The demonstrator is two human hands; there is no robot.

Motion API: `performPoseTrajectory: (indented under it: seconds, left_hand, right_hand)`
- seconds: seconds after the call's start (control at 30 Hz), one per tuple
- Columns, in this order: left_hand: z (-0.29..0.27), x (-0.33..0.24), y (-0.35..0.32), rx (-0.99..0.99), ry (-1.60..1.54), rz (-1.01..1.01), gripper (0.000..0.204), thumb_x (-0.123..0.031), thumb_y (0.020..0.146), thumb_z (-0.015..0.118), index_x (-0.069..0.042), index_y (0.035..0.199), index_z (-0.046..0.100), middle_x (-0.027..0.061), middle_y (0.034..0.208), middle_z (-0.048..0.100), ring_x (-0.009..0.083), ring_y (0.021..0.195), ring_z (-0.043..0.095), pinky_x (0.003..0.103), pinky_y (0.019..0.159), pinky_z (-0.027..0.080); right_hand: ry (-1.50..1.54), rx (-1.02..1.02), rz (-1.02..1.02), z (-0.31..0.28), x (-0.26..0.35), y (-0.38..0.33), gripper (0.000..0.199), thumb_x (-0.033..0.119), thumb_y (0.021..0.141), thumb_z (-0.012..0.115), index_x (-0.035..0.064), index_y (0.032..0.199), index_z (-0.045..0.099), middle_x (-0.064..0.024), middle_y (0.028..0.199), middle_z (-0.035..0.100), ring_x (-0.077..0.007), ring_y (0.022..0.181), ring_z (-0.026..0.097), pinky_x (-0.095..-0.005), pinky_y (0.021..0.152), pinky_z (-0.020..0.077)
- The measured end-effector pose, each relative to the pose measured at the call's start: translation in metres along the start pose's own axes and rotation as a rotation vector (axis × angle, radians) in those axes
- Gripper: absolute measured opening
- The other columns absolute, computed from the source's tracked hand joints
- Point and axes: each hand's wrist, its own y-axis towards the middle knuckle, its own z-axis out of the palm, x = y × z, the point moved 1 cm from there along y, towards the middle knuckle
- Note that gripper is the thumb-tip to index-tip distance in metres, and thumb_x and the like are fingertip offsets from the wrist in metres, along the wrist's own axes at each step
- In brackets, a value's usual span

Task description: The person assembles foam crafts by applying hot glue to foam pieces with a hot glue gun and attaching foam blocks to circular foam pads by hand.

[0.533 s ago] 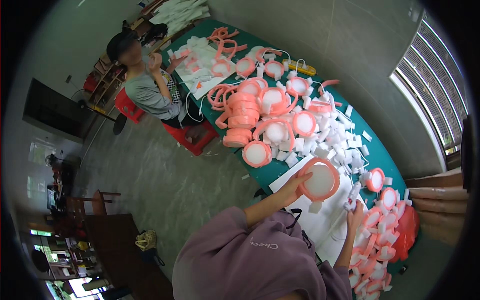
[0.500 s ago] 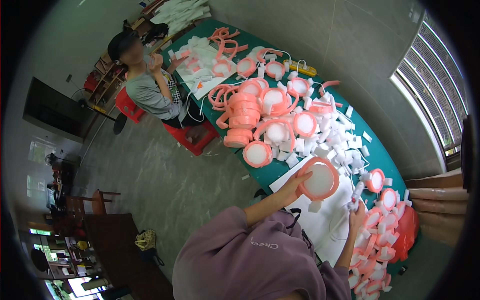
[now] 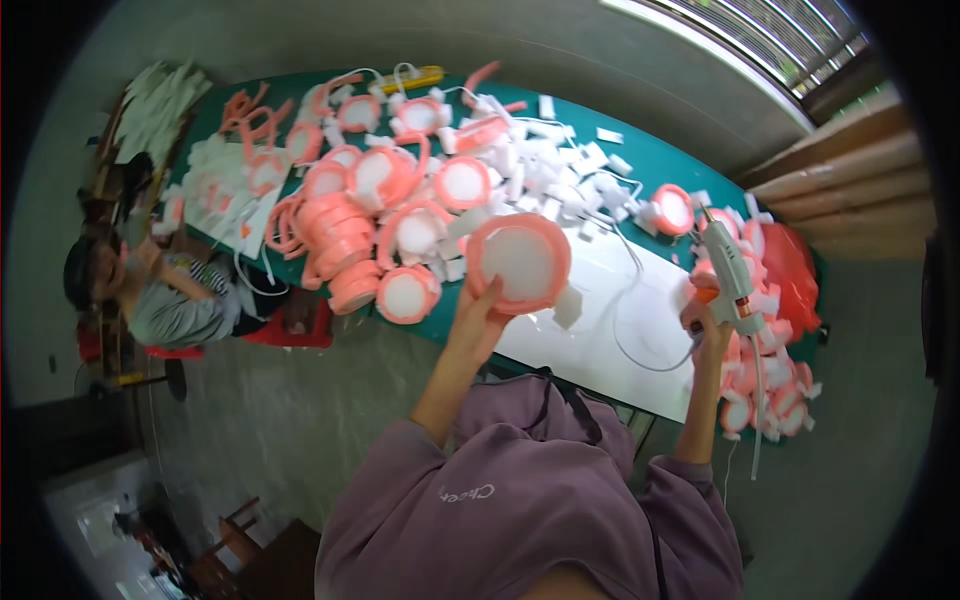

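The left hand (image 3: 478, 322) grips a round pink foam ring (image 3: 518, 262) with a white disc centre, fingers closed on its lower edge, holding it up over the green table (image 3: 655, 165). The right hand (image 3: 708, 322) is wrapped around a white glue gun (image 3: 728, 270), nozzle pointing up. Similar pink rings (image 3: 345, 235) and white foam scraps (image 3: 540, 165) cover the table beside a white sheet (image 3: 610, 320).

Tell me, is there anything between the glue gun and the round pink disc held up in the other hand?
Nothing solid: only open air over the white sheet separates the grey glue gun from the pink-rimmed white foam disc.
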Motion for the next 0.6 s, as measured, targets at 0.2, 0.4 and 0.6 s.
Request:
performPoseTrajectory:
  seconds: [0.2,0.4,0.6]
  left_hand:
    - [-0.001,0.001,-0.006,0.173,0.216,0.086,0.048,-0.004,0.081,0.048,-0.008,0.123,0.025,0.0094,0.118,0.036,0.0245,0.110,0.039,0.048,0.089,0.036]
    - [-0.004,0.005,-0.007,0.258,0.154,0.027,0.054,-0.015,0.080,0.054,-0.008,0.123,0.022,0.0094,0.116,0.037,0.0244,0.107,0.041,0.048,0.086,0.039]
    - [0.013,0.000,-0.016,0.418,0.200,0.047,0.058,-0.016,0.077,0.058,-0.008,0.123,0.023,0.0089,0.117,0.039,0.0242,0.108,0.042,0.045,0.085,0.040]
  right_hand:
    - [0.059,0.165,-0.002,0.010,0.026,-0.031,0.021,0.006,0.063,0.051,-0.0017,0.082,0.048,-0.0144,0.092,0.052,-0.0101,0.043,0.045,-0.0244,0.058,0.0400]
    - [-0.195,0.336,0.035,0.011,0.030,-0.044,0.019,0.005,0.069,0.054,-0.0003,0.087,0.054,-0.0076,0.081,0.057,-0.0136,0.064,0.055,-0.0245,0.056,0.0443]
    - [-0.345,0.487,-0.305,0.014,0.050,-0.045,0.021,0.003,0.064,0.053,-0.0025,0.084,0.056,-0.0111,0.084,0.057,-0.0174,0.066,0.056,-0.0248,0.058,0.0447]
